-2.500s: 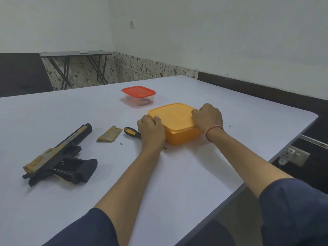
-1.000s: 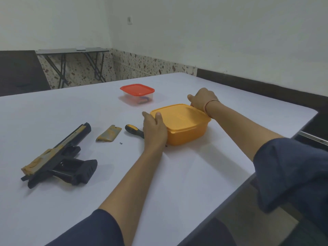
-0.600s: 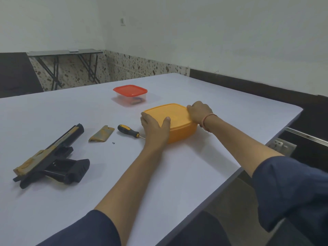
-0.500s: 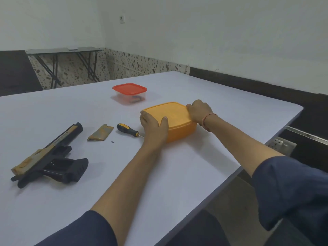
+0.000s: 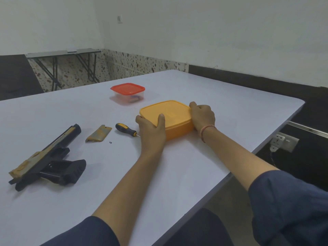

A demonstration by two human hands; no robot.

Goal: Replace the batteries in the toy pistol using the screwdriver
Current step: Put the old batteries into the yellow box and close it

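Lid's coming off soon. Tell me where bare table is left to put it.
Bare: the near table between both forearms, and the far right beyond the orange box. Crowded: left of it, the screwdriver, screw, cover and pistol.

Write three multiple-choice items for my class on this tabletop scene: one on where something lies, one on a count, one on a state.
1. Where does the screwdriver lie?
A. Between the battery cover and the orange box
B. On top of the toy pistol
C. Inside the red-lidded container

2. How many lidded containers stand on the table?
A. One
B. Two
C. Three

3. What state is the orange box in?
A. Lid off, lying beside it
B. Tipped on its side
C. Lid on, gripped at both sides

Answers:
1. A, since the screwdriver rests on the table with the cover on one side and the box on the other.
2. B, as only the orange box and the red-lidded one show.
3. C, because the left hand and right hand clasp the box at opposite edges with its lid seated.
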